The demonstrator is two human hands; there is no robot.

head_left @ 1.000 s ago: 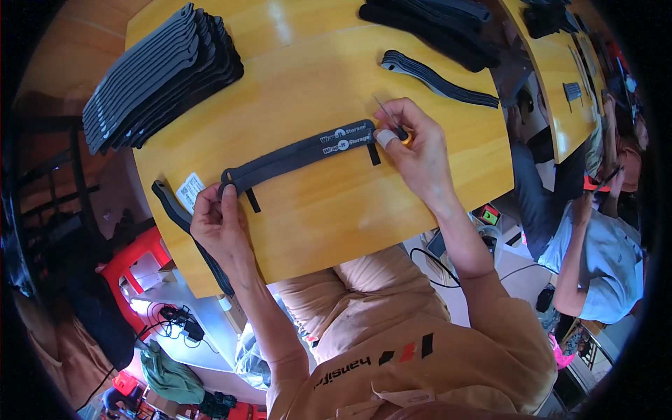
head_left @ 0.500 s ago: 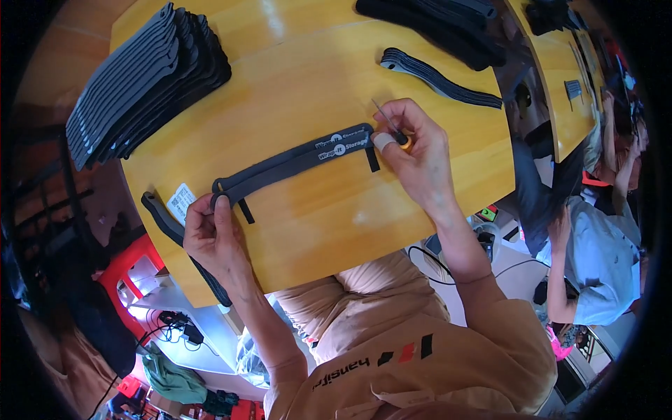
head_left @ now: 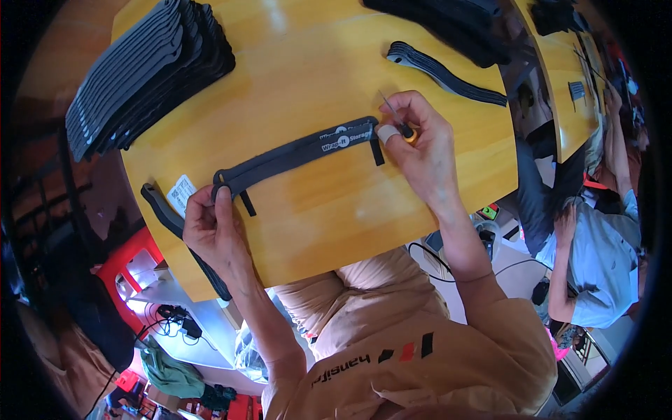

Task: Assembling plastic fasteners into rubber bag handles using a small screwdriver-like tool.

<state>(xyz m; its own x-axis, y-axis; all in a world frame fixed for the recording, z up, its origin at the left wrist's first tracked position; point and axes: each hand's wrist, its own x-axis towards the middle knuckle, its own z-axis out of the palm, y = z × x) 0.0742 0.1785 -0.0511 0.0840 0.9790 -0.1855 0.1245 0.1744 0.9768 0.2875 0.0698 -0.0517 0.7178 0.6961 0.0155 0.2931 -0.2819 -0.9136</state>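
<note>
Two black fabric straps with white print (head_left: 294, 152) lie overlapped across the table in front of me. Thumb and fingers of my left hand (head_left: 215, 225) pinch their rounded left end, which has a small hole beside it. A slim pointed tool like an awl, with a yellow-and-black handle (head_left: 408, 131), is gripped in my right hand (head_left: 428, 150), its thin metal shaft pointing up and away. My right thumb, wearing a white wrap (head_left: 390, 135), is against or just beside the straps' right end. Short dark tabs (head_left: 379, 152) stick out below both ends.
A tall stack of grey-black straps (head_left: 150, 70) stands at the far left. More black straps (head_left: 448, 73) lie at the far right. Under my left wrist are a strap (head_left: 168, 213) and a white label (head_left: 181, 194). Another person (head_left: 595, 259) sits at right, beside a neighbouring table.
The front strap now overlaps more of the back one, partly covering its print. My right hand has shifted slightly right with the awl. My left hand keeps its pinch.
</note>
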